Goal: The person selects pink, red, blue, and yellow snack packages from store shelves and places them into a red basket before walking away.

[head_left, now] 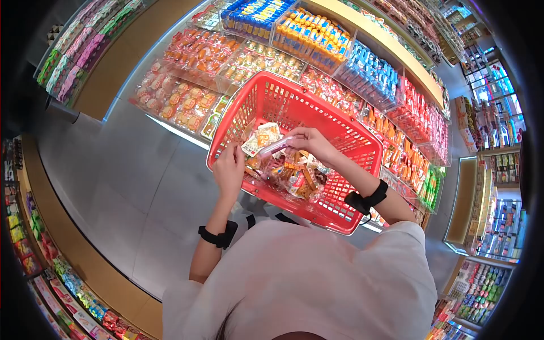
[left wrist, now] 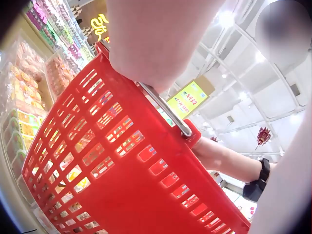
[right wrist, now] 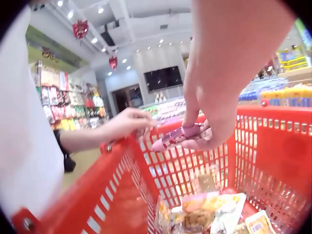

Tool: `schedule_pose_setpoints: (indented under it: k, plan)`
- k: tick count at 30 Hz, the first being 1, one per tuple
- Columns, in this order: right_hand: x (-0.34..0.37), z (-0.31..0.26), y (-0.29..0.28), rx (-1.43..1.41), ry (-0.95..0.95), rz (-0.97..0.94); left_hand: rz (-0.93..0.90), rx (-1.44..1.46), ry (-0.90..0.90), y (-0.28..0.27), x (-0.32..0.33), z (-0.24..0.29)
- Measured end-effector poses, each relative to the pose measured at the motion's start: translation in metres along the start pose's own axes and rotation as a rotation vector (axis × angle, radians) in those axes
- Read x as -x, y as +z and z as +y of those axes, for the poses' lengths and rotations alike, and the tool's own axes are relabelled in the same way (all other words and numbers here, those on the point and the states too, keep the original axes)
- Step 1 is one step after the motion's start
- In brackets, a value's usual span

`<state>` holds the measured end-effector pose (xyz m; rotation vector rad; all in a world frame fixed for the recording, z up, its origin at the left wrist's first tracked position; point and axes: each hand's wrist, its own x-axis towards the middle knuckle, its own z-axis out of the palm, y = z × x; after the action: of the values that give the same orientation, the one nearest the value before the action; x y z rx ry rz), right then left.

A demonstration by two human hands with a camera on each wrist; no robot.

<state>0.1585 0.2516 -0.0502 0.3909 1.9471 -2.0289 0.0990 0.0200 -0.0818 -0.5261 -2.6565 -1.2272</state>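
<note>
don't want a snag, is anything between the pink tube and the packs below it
Nothing visible: the right hand holds the pink tube above the packs in the basket, with open space between.

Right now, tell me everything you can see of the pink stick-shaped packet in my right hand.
The pink stick-shaped packet is slim and long, with a plain pink end and a darker, purplish printed middle; its surface looks like smooth plastic. The print is too blurred to read. Your right hand pinches it near one end, holding it over the red shopping basket. It lies aslant, its free end slightly lower. Its contents are hidden.
</note>
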Motion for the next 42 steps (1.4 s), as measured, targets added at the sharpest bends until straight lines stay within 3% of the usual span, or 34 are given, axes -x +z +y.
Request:
schedule_pose_setpoints:
  k: [1,4,8,12,16,19,23,27,31,34,37,41,42]
  plan:
    - [0.015,-0.022,0.002,-0.166,0.006,0.016,0.001,-0.008,0.007,0.001,0.000,-0.001]
    - [0.049,-0.051,0.004,-0.308,-0.045,0.053,0.021,0.086,0.025,0.000,0.001,-0.001]
    - [0.072,-0.056,0.004,-0.345,-0.018,0.090,-0.127,0.521,0.003,-0.006,0.000,0.008]
    - [0.075,-0.047,0.015,-0.399,0.079,0.092,-0.344,1.075,-0.056,-0.020,0.000,0.063]
    - [0.073,-0.037,0.034,-0.377,0.278,0.154,-0.514,0.839,0.148,-0.011,-0.001,0.052]
    - [0.070,-0.031,0.037,-0.327,0.314,0.110,-0.623,1.007,-0.137,-0.012,0.000,0.045]
    - [0.065,-0.040,0.051,-0.346,0.329,0.025,-0.669,1.036,-0.046,-0.014,0.001,0.038]
    - [0.054,-0.031,0.057,-0.497,0.387,-0.071,-0.775,1.040,-0.165,-0.006,0.002,0.023]
    - [0.036,-0.019,0.052,-0.595,0.534,-0.277,-0.776,1.038,-0.180,-0.006,0.003,0.013]
    - [0.022,-0.010,0.055,-0.532,0.611,-0.194,-0.669,0.871,-0.145,-0.015,-0.001,0.017]
    - [0.000,0.000,0.058,-0.299,0.564,0.016,-0.313,0.550,0.204,-0.008,-0.004,0.013]
    - [-0.040,0.054,0.045,-0.079,0.618,0.095,-0.136,0.473,0.114,-0.005,-0.001,0.014]
    - [-0.053,0.084,0.038,-0.022,0.624,0.039,-0.119,0.474,0.103,-0.005,-0.001,0.015]
